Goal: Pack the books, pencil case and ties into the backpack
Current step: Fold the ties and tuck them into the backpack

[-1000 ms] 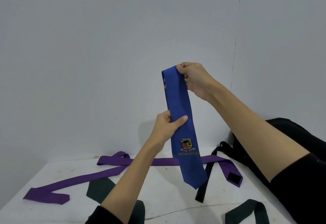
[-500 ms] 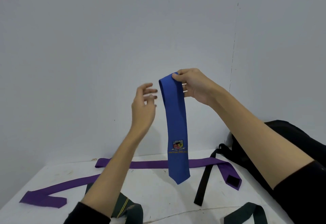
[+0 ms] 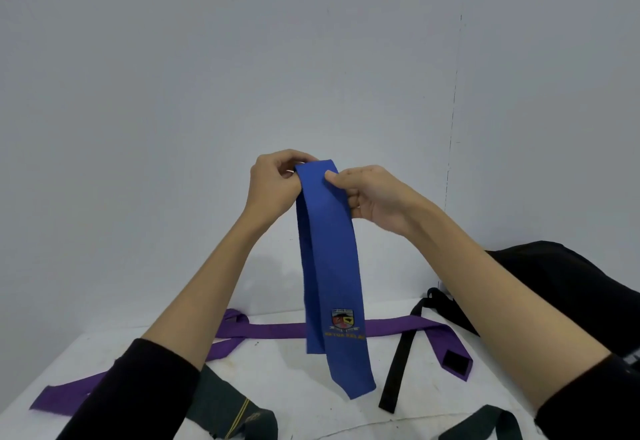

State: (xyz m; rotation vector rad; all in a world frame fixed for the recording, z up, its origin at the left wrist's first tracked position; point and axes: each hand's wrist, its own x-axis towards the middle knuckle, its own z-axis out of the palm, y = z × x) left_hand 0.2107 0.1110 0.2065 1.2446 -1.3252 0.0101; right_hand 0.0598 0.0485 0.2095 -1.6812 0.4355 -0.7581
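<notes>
Fold the blue tie [image 3: 329, 259] evenly, keeping its two hanging layers aligned before it goes to the black backpack [image 3: 568, 287] on its right. The left hand [image 3: 273, 186] and right hand [image 3: 372, 193] each grip its folded top, fingers curled tight; its tip hangs above the bench [image 3: 294, 387].

matt blue cloth tie [image 3: 329, 266], scuffed white table [image 3: 294, 387]
</notes>
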